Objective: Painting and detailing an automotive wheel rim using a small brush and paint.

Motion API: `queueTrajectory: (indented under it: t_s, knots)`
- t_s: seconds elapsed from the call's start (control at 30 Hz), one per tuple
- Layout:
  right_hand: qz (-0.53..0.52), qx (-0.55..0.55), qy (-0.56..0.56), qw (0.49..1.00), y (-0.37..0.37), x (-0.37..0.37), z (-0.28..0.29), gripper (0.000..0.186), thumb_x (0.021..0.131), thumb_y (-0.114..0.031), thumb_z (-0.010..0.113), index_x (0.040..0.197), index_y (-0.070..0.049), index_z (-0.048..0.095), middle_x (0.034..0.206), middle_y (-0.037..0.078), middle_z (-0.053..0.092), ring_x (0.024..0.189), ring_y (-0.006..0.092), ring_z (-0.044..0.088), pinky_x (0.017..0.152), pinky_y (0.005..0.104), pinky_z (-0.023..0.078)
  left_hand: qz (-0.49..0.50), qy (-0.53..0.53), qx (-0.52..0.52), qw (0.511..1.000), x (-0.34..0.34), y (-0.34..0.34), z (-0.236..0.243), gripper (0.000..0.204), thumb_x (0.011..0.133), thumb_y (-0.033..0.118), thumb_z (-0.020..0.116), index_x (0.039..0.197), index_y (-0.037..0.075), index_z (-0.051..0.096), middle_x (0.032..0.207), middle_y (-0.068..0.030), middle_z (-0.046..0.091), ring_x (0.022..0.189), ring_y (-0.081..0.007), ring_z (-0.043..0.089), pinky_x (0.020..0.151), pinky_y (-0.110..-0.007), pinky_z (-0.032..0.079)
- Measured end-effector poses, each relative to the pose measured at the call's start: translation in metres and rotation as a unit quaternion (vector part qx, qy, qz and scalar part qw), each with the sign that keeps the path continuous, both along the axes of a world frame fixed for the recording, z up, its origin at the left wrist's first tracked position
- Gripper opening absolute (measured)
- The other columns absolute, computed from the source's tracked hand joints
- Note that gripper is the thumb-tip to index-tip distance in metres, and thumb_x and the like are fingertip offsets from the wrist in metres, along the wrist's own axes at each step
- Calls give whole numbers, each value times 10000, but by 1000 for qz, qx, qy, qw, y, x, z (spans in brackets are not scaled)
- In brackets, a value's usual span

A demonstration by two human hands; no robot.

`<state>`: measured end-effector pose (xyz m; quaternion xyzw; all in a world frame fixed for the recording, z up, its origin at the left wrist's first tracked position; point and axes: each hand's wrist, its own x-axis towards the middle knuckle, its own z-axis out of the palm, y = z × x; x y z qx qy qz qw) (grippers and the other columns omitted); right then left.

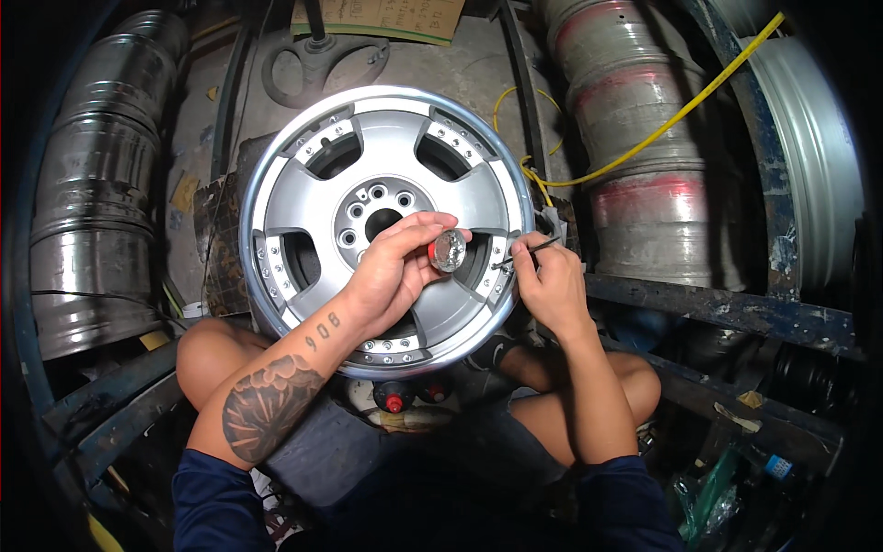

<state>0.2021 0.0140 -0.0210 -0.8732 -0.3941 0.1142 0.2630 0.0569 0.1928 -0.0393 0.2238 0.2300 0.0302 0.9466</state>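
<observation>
A silver alloy wheel (414, 198) lies face up in front of me, with groups of small bolts around its rim. Over its lower right spokes, my left hand (400, 262) has its fingers around a small round container (449, 250), red at the side with a shiny, glassy face; its contents are not clear. To the right, my right hand (552, 285) pinches a thin dark stick-like tool (544, 246) at the wheel's right edge. The tool's narrow end reaches a bolt group (495, 267) there; whether it touches cannot be made out.
Stacked bare metal wheel barrels stand at left (97, 175) and right (644, 138), behind dark metal frames (717, 308). A yellow hose (676, 120) crosses the right side. Beyond the wheel are a black-grey round stand base (317, 69) and cardboard (386, 20). Red-capped dark containers (394, 403) sit below it.
</observation>
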Motion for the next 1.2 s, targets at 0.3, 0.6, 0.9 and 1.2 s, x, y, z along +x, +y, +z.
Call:
queueTrajectory:
  t_s: [0.3, 0.6, 0.9, 1.2]
  knots:
    - [10, -4, -2, 1000, -3, 3, -7, 191, 924, -197, 564, 898, -32, 658, 787, 200, 666, 765, 397, 648, 698, 455, 505, -3, -3, 1, 1000, 2, 1, 2, 251, 996, 129, 454, 1190, -13, 525, 1198, -210, 603, 1063, -208, 625, 968, -347, 499]
    - [13, -14, -14, 1000, -1, -2, -5, 190, 916, -198, 574, 894, -32, 664, 797, 205, 668, 771, 400, 648, 700, 455, 506, 0, -11, -5, 1000, 0, 2, 0, 244, 992, 126, 458, 1183, -13, 517, 1192, -215, 600, 1055, -215, 628, 961, -352, 505]
    - [30, 6, -24, 999, -2, -2, -7, 181, 902, -154, 576, 900, 2, 668, 817, 203, 668, 775, 399, 657, 683, 414, 516, 4, -15, -10, 1000, -1, 4, 2, 253, 984, 124, 474, 1190, -9, 535, 1143, -163, 644, 1017, -175, 635, 928, -317, 499]
    - [38, 15, -31, 999, -4, -3, -9, 166, 898, -137, 585, 894, 6, 669, 798, 199, 662, 737, 390, 654, 654, 392, 510, 4, -11, -9, 1000, -1, 4, 2, 250, 990, 114, 457, 1189, -28, 513, 1192, -214, 595, 1075, -220, 621, 988, -350, 497]
